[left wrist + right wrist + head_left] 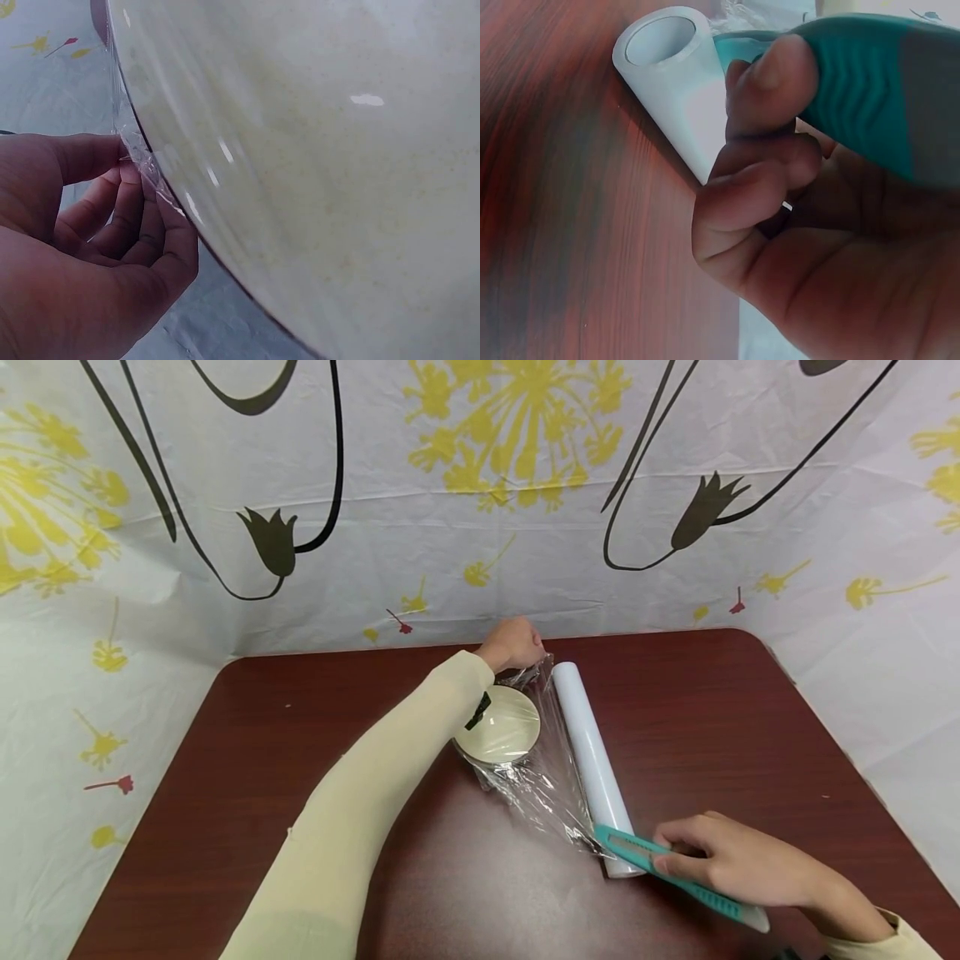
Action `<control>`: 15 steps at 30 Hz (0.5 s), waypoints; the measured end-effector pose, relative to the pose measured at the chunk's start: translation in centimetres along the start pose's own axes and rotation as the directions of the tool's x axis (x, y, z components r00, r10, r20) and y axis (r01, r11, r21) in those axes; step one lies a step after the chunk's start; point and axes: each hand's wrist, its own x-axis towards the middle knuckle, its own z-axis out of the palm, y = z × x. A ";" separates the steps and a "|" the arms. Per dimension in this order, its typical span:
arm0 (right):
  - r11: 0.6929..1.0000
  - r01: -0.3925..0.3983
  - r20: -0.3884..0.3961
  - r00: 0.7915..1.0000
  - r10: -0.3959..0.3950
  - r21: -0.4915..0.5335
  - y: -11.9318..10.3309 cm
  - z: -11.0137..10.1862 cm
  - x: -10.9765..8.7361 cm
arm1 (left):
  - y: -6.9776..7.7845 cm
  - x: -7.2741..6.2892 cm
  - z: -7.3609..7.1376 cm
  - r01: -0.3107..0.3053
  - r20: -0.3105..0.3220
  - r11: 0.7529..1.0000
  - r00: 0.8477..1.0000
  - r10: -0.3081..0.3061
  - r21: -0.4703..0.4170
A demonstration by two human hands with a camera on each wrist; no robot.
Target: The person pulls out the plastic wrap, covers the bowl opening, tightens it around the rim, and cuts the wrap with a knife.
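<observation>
A cream round bowl [501,725] stands near the back of the table with clear cling film [536,789] stretched over it. At the bowl's far side my left hand [513,643] pinches the film's edge; the left wrist view shows the bunched film [146,161] between thumb and fingers, close to the rim. My right hand [738,860] grips a teal utility knife [701,893]. Its front end lies over the near end of the white film roll [592,752], where the film's near corner gathers. Whether the blade is out cannot be seen.
The dark red-brown wooden table [720,718] has rounded back corners. A white sheet [480,585] with yellow, red and grey flower prints hangs behind it and along both sides. My left forearm crosses the table's left half and covers part of the bowl.
</observation>
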 end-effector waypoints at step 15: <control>0.993 0.016 0.096 0.995 -0.028 0.118 0.8 -0.4 -1.5 | 2.6 -3.6 -1.5 0.036 0.004 0.999 0.999 -0.036 0.041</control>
